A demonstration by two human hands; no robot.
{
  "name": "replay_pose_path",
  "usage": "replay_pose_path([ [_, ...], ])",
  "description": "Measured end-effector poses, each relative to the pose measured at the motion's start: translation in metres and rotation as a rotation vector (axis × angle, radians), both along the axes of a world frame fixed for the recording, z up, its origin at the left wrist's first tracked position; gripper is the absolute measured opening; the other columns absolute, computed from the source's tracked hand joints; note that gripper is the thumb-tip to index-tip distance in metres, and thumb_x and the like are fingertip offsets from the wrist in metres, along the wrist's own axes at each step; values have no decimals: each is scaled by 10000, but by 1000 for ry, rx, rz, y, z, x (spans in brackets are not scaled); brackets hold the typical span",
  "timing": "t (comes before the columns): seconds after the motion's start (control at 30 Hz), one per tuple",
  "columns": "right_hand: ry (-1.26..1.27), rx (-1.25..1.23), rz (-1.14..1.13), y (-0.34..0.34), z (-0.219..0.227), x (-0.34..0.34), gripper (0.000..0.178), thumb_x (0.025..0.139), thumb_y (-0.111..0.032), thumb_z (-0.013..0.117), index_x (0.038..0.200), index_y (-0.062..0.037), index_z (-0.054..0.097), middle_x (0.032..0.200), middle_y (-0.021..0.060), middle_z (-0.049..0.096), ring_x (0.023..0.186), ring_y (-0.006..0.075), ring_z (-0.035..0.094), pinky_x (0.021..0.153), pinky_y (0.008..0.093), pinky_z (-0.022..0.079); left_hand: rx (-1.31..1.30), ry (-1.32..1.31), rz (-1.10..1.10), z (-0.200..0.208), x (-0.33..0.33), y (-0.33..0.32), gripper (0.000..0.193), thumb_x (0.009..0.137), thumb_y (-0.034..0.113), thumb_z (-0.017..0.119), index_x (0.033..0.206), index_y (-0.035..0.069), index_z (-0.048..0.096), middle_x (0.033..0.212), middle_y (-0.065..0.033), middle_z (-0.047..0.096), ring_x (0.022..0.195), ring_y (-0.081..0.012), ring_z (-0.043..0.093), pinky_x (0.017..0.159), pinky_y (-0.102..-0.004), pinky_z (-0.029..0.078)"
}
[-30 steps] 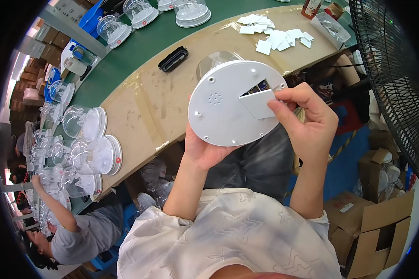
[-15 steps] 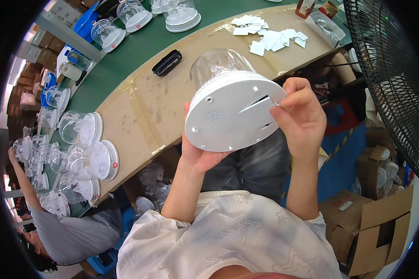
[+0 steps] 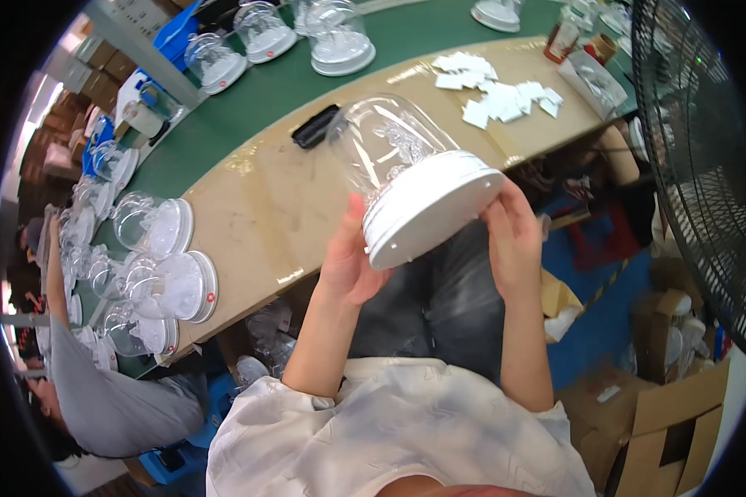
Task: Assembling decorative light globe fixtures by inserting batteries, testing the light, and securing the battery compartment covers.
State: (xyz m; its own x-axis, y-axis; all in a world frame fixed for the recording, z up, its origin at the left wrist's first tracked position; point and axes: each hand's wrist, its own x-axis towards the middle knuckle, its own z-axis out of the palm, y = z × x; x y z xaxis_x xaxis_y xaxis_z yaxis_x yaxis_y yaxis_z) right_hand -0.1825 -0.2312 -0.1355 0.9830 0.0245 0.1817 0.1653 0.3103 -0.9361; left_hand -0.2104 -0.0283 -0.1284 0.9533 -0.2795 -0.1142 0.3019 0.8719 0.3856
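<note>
Between my hands, above my lap and the bench's near edge, I hold a clear dome with a round white base (image 3: 431, 203). It is tilted, with the dome toward the far left and the underside partly facing me. A clear, branching figure shows inside. My left hand (image 3: 348, 261) grips the base's left edge, thumb up its side. My right hand (image 3: 512, 236) is closed on the right edge, its fingertips partly hidden by the base. Beyond the dome on the bench lie a black case (image 3: 315, 127) and a loose pile of white square pieces (image 3: 506, 101).
Several similar domes (image 3: 170, 286) stand at the left, more at the back (image 3: 340, 45). A person in a grey shirt (image 3: 124, 389) reaches among the left ones. A black fan (image 3: 704, 166) rises at the right, above open cardboard boxes (image 3: 680, 414). A clear plastic tray (image 3: 593, 83) sits at the far right.
The dome has been tipped more upright, so its underside, with slots and small pegs, now shows less. My right hand has moved down and left from the slot area to the base's rim.
</note>
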Motion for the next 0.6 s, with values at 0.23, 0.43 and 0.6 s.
replay_pose_path([
  [0.23,237,15,72,-41,-71,-30,298,1007,-130,498,1265,18,518,1030,116,648,909,204,640,808,306,497,1226,-308,969,19,115,117,1007,797,314,787,1461,-86,144,1429,-224,353,1052,-268,587,792,-316,542],
  [0.43,227,109,71,-50,-85,-29,276,1005,-102,480,1248,24,511,931,138,654,839,216,659,769,314,531,1676,-356,1461,-18,231,247,1167,663,319,875,1453,-97,124,1440,-284,314,1279,-369,434,1013,-427,430],
  [0.6,273,167,7,-48,-90,-27,244,1012,-92,454,1219,21,518,930,165,661,826,238,673,758,332,551,1979,-333,1414,-55,260,289,1193,541,295,918,1421,-115,225,1402,-301,374,1309,-419,388,1119,-430,298],
])
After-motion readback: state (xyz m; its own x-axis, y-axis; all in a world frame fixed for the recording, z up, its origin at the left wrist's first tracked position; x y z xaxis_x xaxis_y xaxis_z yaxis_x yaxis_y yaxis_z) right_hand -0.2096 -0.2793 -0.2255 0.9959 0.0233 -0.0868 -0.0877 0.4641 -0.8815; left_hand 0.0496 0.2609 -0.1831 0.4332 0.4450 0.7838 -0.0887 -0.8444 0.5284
